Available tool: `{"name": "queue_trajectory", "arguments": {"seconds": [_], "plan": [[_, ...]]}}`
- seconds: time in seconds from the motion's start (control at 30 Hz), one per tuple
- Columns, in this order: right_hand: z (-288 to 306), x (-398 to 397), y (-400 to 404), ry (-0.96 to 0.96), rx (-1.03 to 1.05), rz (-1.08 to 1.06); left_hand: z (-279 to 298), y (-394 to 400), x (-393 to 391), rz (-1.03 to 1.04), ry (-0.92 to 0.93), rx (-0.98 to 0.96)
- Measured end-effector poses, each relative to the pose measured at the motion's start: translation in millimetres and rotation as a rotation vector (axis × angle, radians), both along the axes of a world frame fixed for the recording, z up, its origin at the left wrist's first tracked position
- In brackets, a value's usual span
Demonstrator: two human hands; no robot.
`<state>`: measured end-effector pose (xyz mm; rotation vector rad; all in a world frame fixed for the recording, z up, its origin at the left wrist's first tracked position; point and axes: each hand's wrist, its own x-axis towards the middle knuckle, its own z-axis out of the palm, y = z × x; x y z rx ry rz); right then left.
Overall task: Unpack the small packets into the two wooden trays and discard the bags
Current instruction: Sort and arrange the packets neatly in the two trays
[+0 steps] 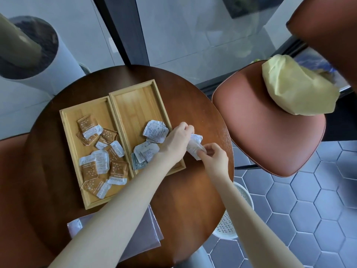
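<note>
Two wooden trays lie side by side on a round dark wooden table. The left tray holds several brown-and-white packets. The right tray holds several white and grey packets at its near end. Just right of that tray, both hands grip a crumpled clear bag with white packets inside. My left hand pinches its top and my right hand holds its lower end.
Flat clear bags lie at the table's near edge under my left forearm. A white perforated basket stands on the tiled floor to the right. A brown chair carries a yellow bundle. A white planter stands far left.
</note>
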<state>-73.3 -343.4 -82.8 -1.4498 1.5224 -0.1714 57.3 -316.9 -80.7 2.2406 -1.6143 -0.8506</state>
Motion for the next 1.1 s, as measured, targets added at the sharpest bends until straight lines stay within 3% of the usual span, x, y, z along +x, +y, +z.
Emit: {"name": "queue_trajectory", "arguments": {"seconds": [0.13, 0.23, 0.37, 0.5, 0.57, 0.63, 0.73, 0.8, 0.9, 1.1], "plan": [[16, -1, -9, -0.280, 0.204, -0.152, 13, 2, 14, 0.279, 0.260, -0.057], [22, 5, -11, -0.369, 0.314, -0.207, 20, 14, 30, 0.486, 0.413, -0.058], [26, 20, -8, -0.559, 0.517, -0.305, 19, 40, 56, 0.850, 0.778, -0.008], [32, 34, 0, -0.690, 0.553, -0.334, 15, 64, 69, 0.969, 0.845, -0.017], [31, 41, 6, -0.622, 0.380, -0.272, 13, 72, 72, 1.000, 0.808, -0.050], [27, 48, 13, -0.432, 0.039, -0.130, 10, 80, 73, 1.007, 0.680, -0.118], [13, 59, 26, -0.181, -0.548, 0.196, 8, 88, 73, 0.937, 0.345, -0.286], [-2, 63, 34, -0.107, -0.801, 0.431, 8, 92, 71, 0.839, 0.133, -0.373], [-23, 63, 45, -0.024, -0.958, 0.652, 4, 97, 71, 0.694, -0.032, -0.413], [-32, 49, 55, 0.097, -0.980, 0.781, -1, 95, 76, 0.533, -0.194, -0.409]]}}
